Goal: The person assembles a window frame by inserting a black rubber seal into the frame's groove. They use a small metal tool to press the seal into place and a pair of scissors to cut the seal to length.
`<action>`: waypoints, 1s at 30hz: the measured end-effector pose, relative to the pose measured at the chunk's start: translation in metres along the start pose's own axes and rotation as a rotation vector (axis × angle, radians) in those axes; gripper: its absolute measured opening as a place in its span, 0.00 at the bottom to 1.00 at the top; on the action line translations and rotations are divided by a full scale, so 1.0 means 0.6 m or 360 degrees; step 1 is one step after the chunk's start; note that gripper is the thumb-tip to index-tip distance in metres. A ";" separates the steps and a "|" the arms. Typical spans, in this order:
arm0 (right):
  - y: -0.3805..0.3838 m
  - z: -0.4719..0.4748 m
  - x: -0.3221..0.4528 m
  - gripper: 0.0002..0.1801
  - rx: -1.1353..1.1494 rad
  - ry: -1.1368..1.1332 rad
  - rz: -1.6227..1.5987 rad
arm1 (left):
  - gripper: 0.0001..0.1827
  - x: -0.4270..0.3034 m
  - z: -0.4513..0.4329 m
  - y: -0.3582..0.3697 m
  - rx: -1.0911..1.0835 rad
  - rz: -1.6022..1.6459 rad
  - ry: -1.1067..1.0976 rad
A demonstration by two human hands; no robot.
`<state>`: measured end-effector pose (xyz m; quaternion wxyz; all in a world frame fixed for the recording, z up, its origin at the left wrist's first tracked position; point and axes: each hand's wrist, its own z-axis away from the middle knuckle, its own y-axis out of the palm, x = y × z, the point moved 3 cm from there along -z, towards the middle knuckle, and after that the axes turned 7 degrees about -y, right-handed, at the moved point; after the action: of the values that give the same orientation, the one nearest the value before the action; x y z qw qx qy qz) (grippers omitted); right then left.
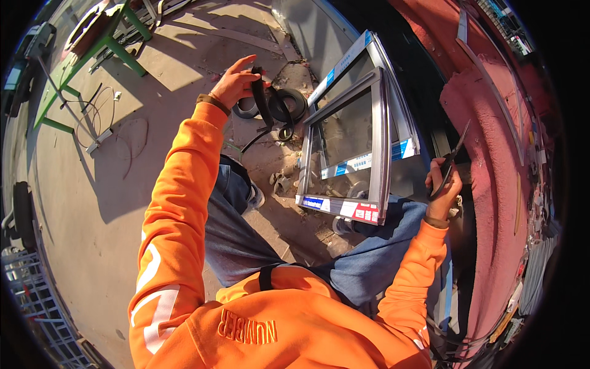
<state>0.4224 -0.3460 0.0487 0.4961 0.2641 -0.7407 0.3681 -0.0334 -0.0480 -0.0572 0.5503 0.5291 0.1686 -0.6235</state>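
Note:
My left hand [239,83] is raised at the upper middle, fingers gripping the end of a black rubber strip [262,104] that hangs towards the ground. Below and behind it lie black coiled rolls of strip [295,105]. At the right, my right hand [443,184] is closed around the handles of dark scissors [454,154], whose long blades point up and away. Between the hands, several glazed metal window frames [381,138] lean together near my right leg. Printed blue, white and red tape covers some of their edges.
A green table [87,69] stands at the upper left, with a rod and thin cord near it. Red padded fabric [484,184] runs along the right side. A grey metal panel [313,32] is behind the frames. Debris lies on the ground around my feet, and a white wire rack [41,309] is at lower left.

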 end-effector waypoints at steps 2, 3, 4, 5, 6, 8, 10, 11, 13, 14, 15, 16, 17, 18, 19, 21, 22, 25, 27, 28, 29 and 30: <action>0.001 0.017 0.037 0.05 -0.0059 -0.0134 0.0073 | 0.33 -0.029 0.049 0.040 0.0150 0.0218 0.0120; 0.002 0.030 0.057 0.06 -0.0070 -0.0179 0.0096 | 0.32 -0.038 0.075 0.056 0.0200 0.0323 0.0172; 0.008 0.051 0.078 0.05 -0.0032 -0.0171 -0.0037 | 0.30 -0.033 0.094 0.065 0.0246 0.0436 0.0206; 0.019 0.077 0.101 0.04 0.0021 -0.0165 -0.0171 | 0.30 -0.024 0.108 0.071 0.0279 0.0521 0.0203; 0.035 0.101 0.124 0.03 0.0086 -0.0153 -0.0321 | 0.30 -0.019 0.125 0.071 0.0299 0.0593 0.0216; 0.075 0.163 0.139 0.04 0.0206 -0.0046 -0.0480 | 0.24 -0.004 0.145 0.081 0.0355 0.0749 0.0252; 0.123 0.222 0.150 0.06 0.0339 0.0153 -0.0582 | 0.23 0.028 0.150 0.088 0.0281 0.0870 0.0228; 0.143 0.245 0.144 0.05 0.0397 0.0223 -0.0627 | 0.24 0.044 0.149 0.097 0.0241 0.0926 0.0213; 0.175 0.284 0.122 0.04 0.0578 0.0347 -0.0610 | 0.27 0.060 0.156 0.101 0.0158 0.0855 0.0182; 0.188 0.300 0.114 0.05 0.0613 0.0369 -0.0673 | 0.28 0.062 0.157 0.099 0.0102 0.0792 0.0167; 0.202 0.316 0.107 0.05 0.0663 0.0400 -0.0745 | 0.29 0.066 0.164 0.087 0.0029 0.0726 0.0153; 0.208 0.329 0.099 0.05 0.0688 0.0449 -0.0769 | 0.35 0.061 0.164 0.075 -0.0049 0.0627 0.0174; 0.211 0.340 0.093 0.05 0.0710 0.0496 -0.0791 | 0.37 0.057 0.161 0.064 -0.0171 0.0590 0.0186; 0.214 0.350 0.087 0.06 0.0718 0.0526 -0.0782 | 0.36 0.053 0.154 0.049 -0.0245 0.0533 0.0209; 0.213 0.356 0.081 0.06 0.0752 0.0536 -0.0723 | 0.35 0.047 0.146 0.029 -0.0317 0.0475 0.0237; 0.199 0.355 0.083 0.06 0.0759 0.0528 -0.0670 | 0.31 0.039 0.117 0.000 -0.0378 0.0384 0.0301; 0.190 0.348 0.098 0.06 0.0746 0.0523 -0.0685 | 0.28 0.038 0.110 -0.013 -0.0428 0.0329 0.0368; 0.144 0.287 0.153 0.07 0.0715 0.0451 -0.0555 | 0.22 0.047 0.068 -0.058 -0.0573 0.0093 0.0485; 0.115 0.223 0.178 0.07 0.0674 0.0317 -0.0491 | 0.19 0.069 0.028 -0.101 -0.0700 -0.0402 0.0454; 0.097 0.186 0.171 0.08 0.0657 0.0257 -0.0408 | 0.18 0.084 0.008 -0.127 -0.0773 -0.0801 0.0394; 0.080 0.148 0.167 0.08 0.0652 0.0201 -0.0309 | 0.17 0.094 -0.017 -0.137 -0.0814 -0.1199 0.0324; 0.065 0.113 0.163 0.07 0.0614 0.0200 -0.0212 | 0.17 0.108 -0.039 -0.121 -0.0863 -0.1429 -0.0068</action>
<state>0.3202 -0.3803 0.1122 0.5050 0.3791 -0.6049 0.4851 -0.0745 -0.0378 -0.1482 0.3493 0.2305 0.5227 -0.7427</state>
